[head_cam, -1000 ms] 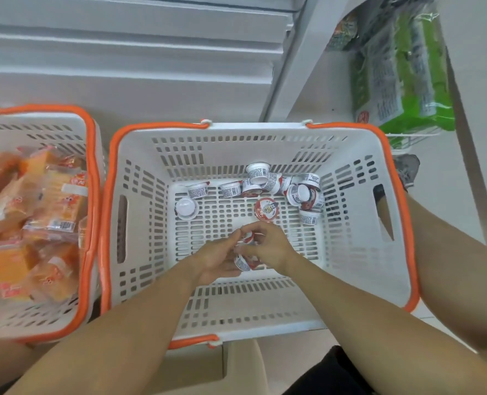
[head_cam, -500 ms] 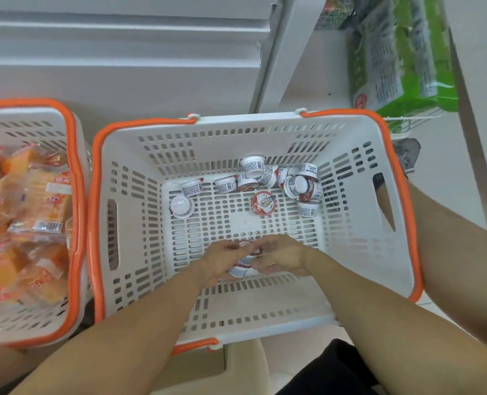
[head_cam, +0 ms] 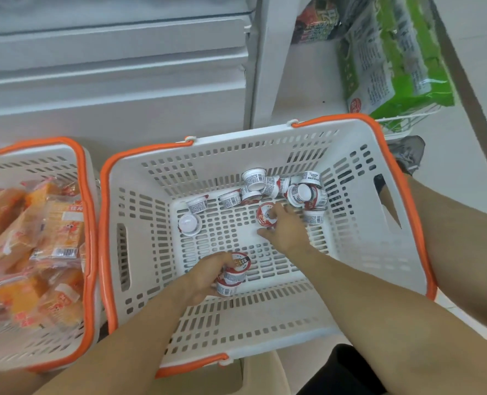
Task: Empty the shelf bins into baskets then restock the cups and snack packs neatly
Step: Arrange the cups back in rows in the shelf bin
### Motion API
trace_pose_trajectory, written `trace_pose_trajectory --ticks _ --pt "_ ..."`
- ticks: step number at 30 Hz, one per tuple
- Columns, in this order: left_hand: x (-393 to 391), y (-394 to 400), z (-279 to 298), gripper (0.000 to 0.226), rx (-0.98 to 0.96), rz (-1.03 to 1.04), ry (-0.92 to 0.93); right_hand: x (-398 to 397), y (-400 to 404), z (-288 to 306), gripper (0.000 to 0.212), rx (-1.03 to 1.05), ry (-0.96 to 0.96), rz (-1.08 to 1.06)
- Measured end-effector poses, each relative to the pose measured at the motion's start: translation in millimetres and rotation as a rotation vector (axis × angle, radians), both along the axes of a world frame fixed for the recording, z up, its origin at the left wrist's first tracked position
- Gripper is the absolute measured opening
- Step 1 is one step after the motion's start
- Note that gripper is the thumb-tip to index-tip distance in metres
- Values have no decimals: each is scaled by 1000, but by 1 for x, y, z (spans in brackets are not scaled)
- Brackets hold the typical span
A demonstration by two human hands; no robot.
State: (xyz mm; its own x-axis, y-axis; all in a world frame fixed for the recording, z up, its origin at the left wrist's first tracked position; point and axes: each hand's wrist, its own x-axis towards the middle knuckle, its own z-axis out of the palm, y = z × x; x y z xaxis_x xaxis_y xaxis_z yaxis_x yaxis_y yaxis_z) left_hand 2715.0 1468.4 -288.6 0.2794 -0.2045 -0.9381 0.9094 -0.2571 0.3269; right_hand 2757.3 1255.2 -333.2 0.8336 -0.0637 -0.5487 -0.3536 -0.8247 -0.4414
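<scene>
A white basket with an orange rim (head_cam: 370, 129) sits in front of me. Several small white and red cups (head_cam: 268, 185) lie jumbled along its far side. My left hand (head_cam: 208, 273) is shut on a small stack of cups (head_cam: 232, 276) near the basket's front. My right hand (head_cam: 286, 228) reaches across the basket floor, fingers spread around a red-lidded cup (head_cam: 263, 215), touching it but not closed on it. One cup (head_cam: 190, 223) lies upside down at the left. A second basket (head_cam: 84, 178) on the left holds orange snack packs (head_cam: 51, 232).
White shelf fronts (head_cam: 114, 72) and an upright post (head_cam: 265, 61) rise behind the baskets. Green and white packages (head_cam: 390, 64) lie on the floor shelf at the right. A bare leg (head_cam: 462, 240) and a grey shoe (head_cam: 409, 152) flank the basket's right side.
My hands were together on the cup stack near the basket's front. The right hand has left it and moved to the red-lidded cup farther in; the left keeps the stack.
</scene>
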Motion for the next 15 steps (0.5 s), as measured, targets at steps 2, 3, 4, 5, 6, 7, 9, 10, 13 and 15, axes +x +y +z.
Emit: trace_pose_trajectory --ticks 2,3,4,5,6,7,9,10,13,15 --pt "3 5 7 28 -30 -9 -3 -1 5 -1 44 -18 7 -50" --pt "4 6 11 28 -36 -11 -9 0 7 2 46 -18 18 -60" --pt "6 7 16 28 -33 -12 -19 1 8 3 50 1 29 -70" --pt "9 8 22 28 -20 -12 -31 2 8 7 55 41 34 -86" --pt "11 8 30 27 -7 -12 -45 4 8 10 60 94 49 -107" --pt "15 9 37 25 8 -6 -64 5 9 14 66 154 71 -127" --pt "21 12 51 20 48 33 -102 6 11 18 67 227 143 -151" --pt "22 15 56 19 72 59 -115 7 12 21 58 254 168 -170" --pt "26 25 73 21 111 38 -135 4 19 32 17 419 207 -319" --pt "30 31 88 23 140 -25 -156 5 23 44 7 531 212 -382"
